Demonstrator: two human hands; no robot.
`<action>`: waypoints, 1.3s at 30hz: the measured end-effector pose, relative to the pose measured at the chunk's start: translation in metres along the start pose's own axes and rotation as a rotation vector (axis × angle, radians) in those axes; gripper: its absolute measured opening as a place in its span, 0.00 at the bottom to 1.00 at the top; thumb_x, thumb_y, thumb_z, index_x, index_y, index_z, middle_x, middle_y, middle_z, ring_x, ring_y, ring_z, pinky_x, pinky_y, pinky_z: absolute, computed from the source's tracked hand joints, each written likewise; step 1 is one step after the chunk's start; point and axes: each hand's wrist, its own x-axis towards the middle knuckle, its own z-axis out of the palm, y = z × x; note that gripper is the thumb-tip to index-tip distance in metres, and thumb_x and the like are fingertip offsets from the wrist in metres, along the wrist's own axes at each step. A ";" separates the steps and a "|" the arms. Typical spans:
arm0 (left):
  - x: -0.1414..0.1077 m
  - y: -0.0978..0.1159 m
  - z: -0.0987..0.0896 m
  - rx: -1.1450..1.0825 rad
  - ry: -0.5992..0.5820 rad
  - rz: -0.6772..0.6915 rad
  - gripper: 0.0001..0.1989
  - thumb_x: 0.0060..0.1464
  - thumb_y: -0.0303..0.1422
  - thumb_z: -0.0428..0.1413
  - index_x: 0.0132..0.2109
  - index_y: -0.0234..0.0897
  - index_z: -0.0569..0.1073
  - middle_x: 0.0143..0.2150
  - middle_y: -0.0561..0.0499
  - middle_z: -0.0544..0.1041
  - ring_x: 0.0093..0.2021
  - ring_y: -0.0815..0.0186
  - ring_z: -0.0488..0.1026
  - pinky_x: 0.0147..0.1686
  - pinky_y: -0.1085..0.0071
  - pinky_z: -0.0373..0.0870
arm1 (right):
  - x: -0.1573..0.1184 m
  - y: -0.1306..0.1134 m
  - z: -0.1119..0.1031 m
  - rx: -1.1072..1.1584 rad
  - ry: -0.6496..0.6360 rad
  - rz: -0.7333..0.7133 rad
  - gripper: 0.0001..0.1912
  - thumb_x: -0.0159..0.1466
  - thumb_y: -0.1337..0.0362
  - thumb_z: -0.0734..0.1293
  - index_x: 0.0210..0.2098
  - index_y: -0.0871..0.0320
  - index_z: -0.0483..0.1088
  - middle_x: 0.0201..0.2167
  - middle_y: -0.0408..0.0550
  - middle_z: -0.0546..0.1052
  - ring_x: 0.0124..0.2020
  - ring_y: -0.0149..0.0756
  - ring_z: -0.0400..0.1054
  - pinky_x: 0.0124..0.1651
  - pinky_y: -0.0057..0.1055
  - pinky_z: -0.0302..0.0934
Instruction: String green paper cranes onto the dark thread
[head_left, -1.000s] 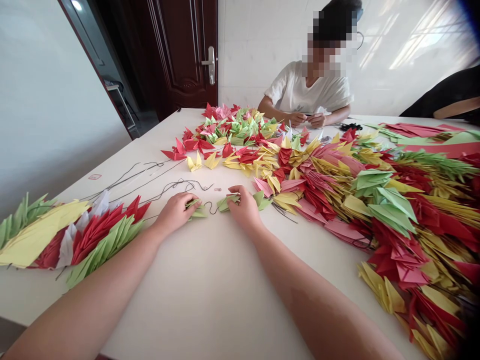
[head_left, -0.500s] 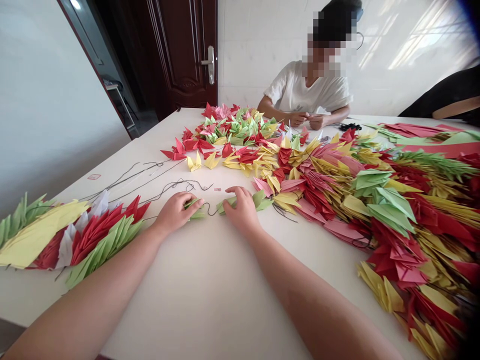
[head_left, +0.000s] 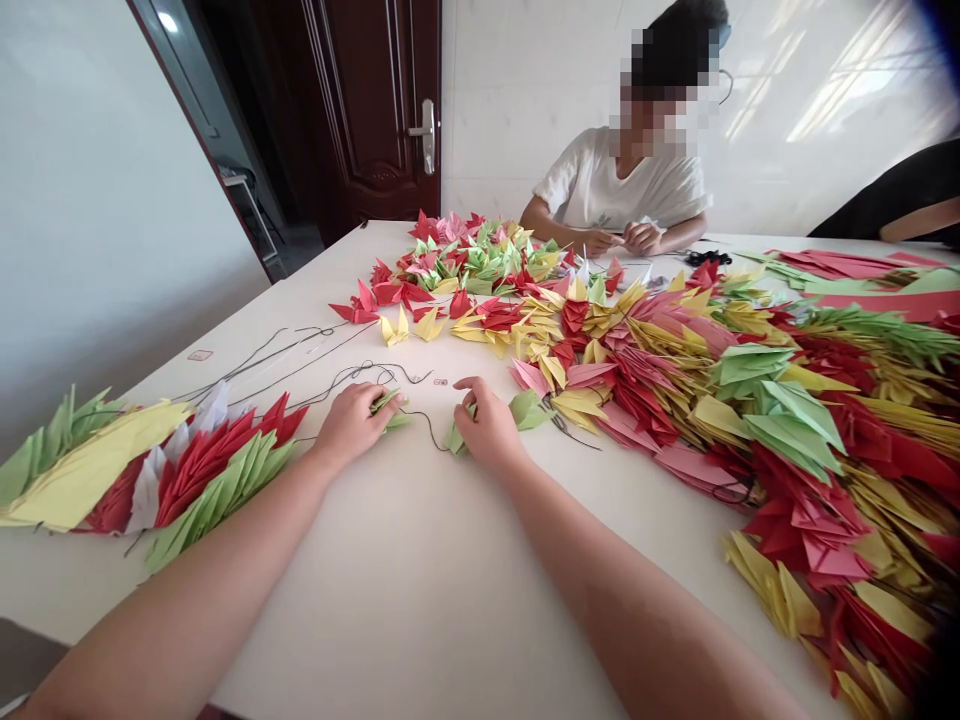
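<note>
My left hand (head_left: 350, 428) is closed around a green folded paper piece (head_left: 397, 422), which pokes out past the fingertips. A slack black cord (head_left: 430, 424) runs from there across the white tabletop to my right hand (head_left: 489, 425). That hand is closed on another green folded paper (head_left: 453, 439), partly hidden under its fingers. Just right of it lies one more green paper piece (head_left: 529, 410), beside loose black cord ends. Strung red, white, yellow and green folded papers (head_left: 217, 455) lie left of my left forearm.
A large heap of red, yellow, pink and green folded papers (head_left: 660, 370) covers the table's right side and reaches the back. Across the table (head_left: 420, 580) sits a person in a white shirt (head_left: 622, 180), hands together. Long black cords (head_left: 262, 350) trail at the left.
My hands are slightly farther apart, and the cord between them spans a longer stretch. The whole view has shifted a little. Across the table, the person's hands have moved slightly.
</note>
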 end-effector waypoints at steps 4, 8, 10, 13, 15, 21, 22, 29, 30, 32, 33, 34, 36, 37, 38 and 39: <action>0.002 -0.007 -0.001 0.068 0.051 -0.018 0.16 0.53 0.44 0.45 0.30 0.38 0.69 0.32 0.48 0.74 0.37 0.60 0.67 0.37 0.66 0.62 | 0.001 0.001 -0.003 0.186 0.048 0.011 0.12 0.55 0.63 0.56 0.40 0.54 0.61 0.25 0.39 0.62 0.18 0.26 0.53 0.25 0.25 0.51; 0.003 -0.011 -0.002 0.092 0.088 -0.033 0.14 0.52 0.43 0.46 0.33 0.39 0.69 0.34 0.49 0.74 0.39 0.59 0.67 0.40 0.64 0.62 | 0.003 0.002 -0.004 0.272 0.107 0.018 0.11 0.56 0.62 0.56 0.40 0.55 0.60 0.25 0.39 0.61 0.20 0.25 0.54 0.25 0.24 0.52; 0.001 -0.008 -0.005 0.070 0.152 -0.013 0.13 0.51 0.43 0.48 0.36 0.39 0.69 0.37 0.48 0.73 0.41 0.59 0.67 0.43 0.64 0.61 | 0.004 0.003 -0.003 0.287 0.129 0.019 0.11 0.56 0.61 0.56 0.40 0.55 0.60 0.25 0.39 0.60 0.21 0.26 0.55 0.25 0.23 0.53; -0.005 0.006 -0.013 0.030 0.370 0.080 0.15 0.50 0.42 0.49 0.42 0.39 0.66 0.43 0.46 0.70 0.47 0.60 0.64 0.49 0.63 0.58 | 0.004 0.003 -0.002 0.303 0.148 0.006 0.11 0.56 0.62 0.57 0.39 0.55 0.61 0.25 0.39 0.60 0.24 0.26 0.57 0.26 0.23 0.53; -0.012 0.022 -0.016 0.027 0.464 0.184 0.15 0.51 0.40 0.49 0.44 0.38 0.65 0.45 0.46 0.68 0.49 0.60 0.63 0.51 0.63 0.56 | 0.004 0.000 -0.002 0.325 0.162 -0.015 0.10 0.56 0.61 0.57 0.38 0.55 0.61 0.24 0.40 0.60 0.25 0.27 0.58 0.26 0.23 0.54; -0.030 0.062 0.004 0.051 0.115 0.476 0.25 0.49 0.45 0.51 0.51 0.35 0.61 0.48 0.43 0.69 0.52 0.56 0.60 0.51 0.60 0.56 | -0.007 -0.014 -0.002 0.388 0.228 -0.134 0.08 0.57 0.61 0.58 0.35 0.56 0.62 0.21 0.38 0.60 0.21 0.25 0.57 0.25 0.23 0.55; -0.030 0.063 0.008 0.036 0.106 0.469 0.24 0.50 0.44 0.50 0.51 0.35 0.61 0.47 0.43 0.69 0.52 0.56 0.61 0.50 0.60 0.57 | -0.011 -0.016 -0.002 0.386 0.231 -0.168 0.08 0.57 0.62 0.57 0.35 0.56 0.63 0.21 0.39 0.61 0.22 0.26 0.57 0.26 0.24 0.56; -0.025 0.045 0.002 -0.057 0.235 0.387 0.17 0.54 0.38 0.49 0.50 0.38 0.63 0.39 0.47 0.73 0.43 0.61 0.67 0.45 0.64 0.62 | -0.021 -0.022 -0.003 0.245 0.210 -0.328 0.13 0.61 0.59 0.53 0.39 0.57 0.62 0.37 0.49 0.67 0.37 0.32 0.63 0.31 0.26 0.58; -0.024 0.042 -0.001 -0.066 0.291 0.371 0.18 0.53 0.38 0.50 0.50 0.38 0.63 0.40 0.47 0.73 0.43 0.61 0.67 0.46 0.64 0.62 | -0.021 -0.022 -0.003 0.188 0.187 -0.282 0.15 0.62 0.58 0.51 0.41 0.57 0.62 0.36 0.48 0.68 0.35 0.31 0.63 0.31 0.26 0.57; -0.020 0.036 -0.004 -0.081 0.407 0.326 0.18 0.52 0.37 0.52 0.49 0.38 0.64 0.40 0.47 0.73 0.43 0.62 0.67 0.46 0.64 0.62 | -0.018 -0.021 -0.004 0.057 0.109 -0.178 0.18 0.63 0.56 0.48 0.39 0.56 0.63 0.27 0.44 0.69 0.27 0.29 0.63 0.29 0.26 0.54; -0.017 0.032 -0.005 -0.089 0.458 0.289 0.17 0.52 0.37 0.52 0.49 0.38 0.65 0.40 0.47 0.73 0.43 0.62 0.67 0.46 0.64 0.62 | -0.017 -0.021 -0.004 -0.011 0.068 -0.139 0.19 0.64 0.55 0.47 0.35 0.56 0.65 0.23 0.42 0.68 0.24 0.29 0.61 0.28 0.25 0.53; -0.015 0.029 -0.006 -0.102 0.505 0.253 0.17 0.51 0.37 0.52 0.48 0.38 0.65 0.39 0.47 0.73 0.42 0.62 0.67 0.46 0.64 0.63 | -0.016 -0.020 -0.005 -0.075 0.032 -0.118 0.21 0.64 0.54 0.47 0.31 0.56 0.66 0.20 0.42 0.67 0.22 0.29 0.60 0.27 0.25 0.51; -0.011 0.023 -0.007 -0.131 0.564 0.197 0.17 0.51 0.37 0.53 0.47 0.37 0.66 0.39 0.47 0.72 0.42 0.62 0.67 0.45 0.65 0.64 | -0.014 -0.020 -0.004 -0.181 -0.024 -0.133 0.22 0.63 0.54 0.49 0.23 0.57 0.65 0.18 0.42 0.66 0.21 0.29 0.59 0.26 0.26 0.49; -0.010 0.022 -0.007 -0.143 0.580 0.182 0.17 0.51 0.37 0.53 0.47 0.37 0.66 0.39 0.47 0.72 0.42 0.62 0.67 0.45 0.64 0.64 | -0.014 -0.020 -0.004 -0.210 -0.038 -0.165 0.21 0.63 0.55 0.50 0.21 0.57 0.64 0.19 0.43 0.67 0.22 0.30 0.60 0.26 0.26 0.50; -0.010 0.021 -0.007 -0.150 0.585 0.177 0.17 0.51 0.38 0.53 0.47 0.37 0.66 0.39 0.47 0.72 0.42 0.62 0.67 0.45 0.64 0.64 | -0.013 -0.020 -0.003 -0.217 -0.031 -0.212 0.20 0.62 0.55 0.51 0.23 0.57 0.65 0.21 0.44 0.69 0.25 0.31 0.61 0.28 0.26 0.51; -0.010 0.021 -0.007 -0.153 0.581 0.183 0.17 0.51 0.38 0.52 0.47 0.37 0.66 0.39 0.47 0.72 0.42 0.62 0.66 0.45 0.64 0.64 | -0.013 -0.020 -0.002 -0.209 -0.001 -0.270 0.17 0.62 0.56 0.53 0.26 0.57 0.66 0.26 0.46 0.70 0.30 0.33 0.63 0.31 0.27 0.53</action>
